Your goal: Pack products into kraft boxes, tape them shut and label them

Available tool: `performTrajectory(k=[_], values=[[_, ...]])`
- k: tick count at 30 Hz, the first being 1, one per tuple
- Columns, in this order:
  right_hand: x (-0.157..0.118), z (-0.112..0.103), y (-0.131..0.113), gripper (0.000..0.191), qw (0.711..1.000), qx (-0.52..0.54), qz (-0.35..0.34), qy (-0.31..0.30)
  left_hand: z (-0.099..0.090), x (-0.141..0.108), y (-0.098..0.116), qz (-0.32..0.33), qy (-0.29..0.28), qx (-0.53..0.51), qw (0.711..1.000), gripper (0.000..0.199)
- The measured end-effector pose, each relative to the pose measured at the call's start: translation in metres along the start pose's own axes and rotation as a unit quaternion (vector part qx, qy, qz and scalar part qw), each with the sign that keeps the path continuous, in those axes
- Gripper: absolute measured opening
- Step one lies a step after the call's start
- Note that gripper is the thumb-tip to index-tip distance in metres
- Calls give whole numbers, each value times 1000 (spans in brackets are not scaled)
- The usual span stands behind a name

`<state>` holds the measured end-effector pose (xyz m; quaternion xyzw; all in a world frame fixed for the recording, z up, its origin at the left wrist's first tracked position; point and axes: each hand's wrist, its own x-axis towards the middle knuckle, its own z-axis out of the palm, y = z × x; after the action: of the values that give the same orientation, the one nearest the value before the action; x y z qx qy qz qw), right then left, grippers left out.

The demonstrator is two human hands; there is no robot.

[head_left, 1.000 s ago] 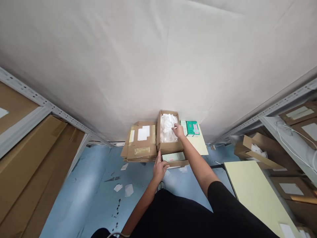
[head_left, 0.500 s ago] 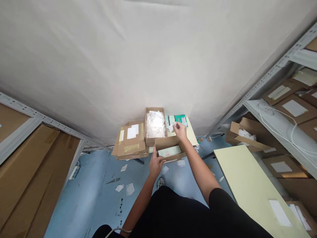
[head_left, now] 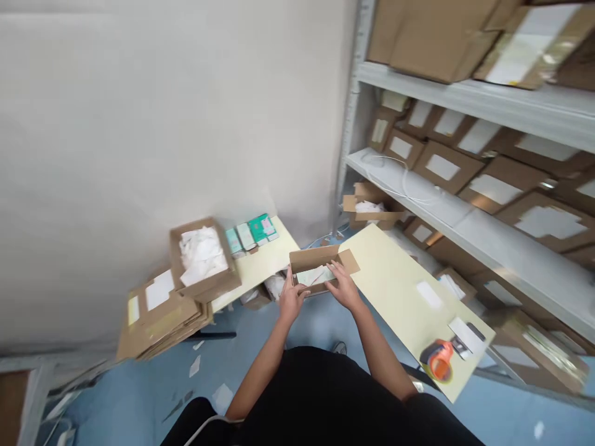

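Observation:
An open cardboard box (head_left: pixel 316 255) is held in front of me, between the two tables. Inside it lies a pale green box (head_left: pixel 307 277) with a white paper slip on top. My left hand (head_left: pixel 292 298) grips the carton's left side, thumb over the near edge. At its right side, my right hand (head_left: pixel 343 285) reaches over the edge with its fingers on the white slip or the contents; whether it pinches the slip is hard to tell.
On the left table (head_left: pixel 258 263) are a carton of white paper (head_left: pixel 202 254), green boxes (head_left: pixel 258 228) and flattened cardboard (head_left: pixel 158 310). An orange tape dispenser (head_left: pixel 439 360) lies on the right table (head_left: pixel 395 279). Shelves (head_left: pixel 446 204) with cartons stand at right.
The view has turned right, and the held carton is now between the tables. My right hand has come from beside the green boxes to the carton.

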<state>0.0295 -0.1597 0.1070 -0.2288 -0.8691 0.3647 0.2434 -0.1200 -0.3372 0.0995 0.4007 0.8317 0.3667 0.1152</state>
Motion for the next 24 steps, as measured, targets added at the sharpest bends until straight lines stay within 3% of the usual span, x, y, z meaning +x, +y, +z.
performTrajectory(k=[5, 9, 16, 24], values=[[-43, -97, 46, 57, 988, -37, 62, 137, 67, 30, 61, 86, -86, -16, 992, 12], [-80, -142, 75, 53, 963, -72, 120, 229, 112, 49, 101, 157, -158, -11, 975, 11], [-124, -158, 106, 52, 912, -103, 222, 330, 177, 89, 133, 228, -265, -30, 936, 11], [-116, -168, 110, 59, 870, -135, 311, 358, 250, 161, 147, 317, -368, -29, 874, 19]])
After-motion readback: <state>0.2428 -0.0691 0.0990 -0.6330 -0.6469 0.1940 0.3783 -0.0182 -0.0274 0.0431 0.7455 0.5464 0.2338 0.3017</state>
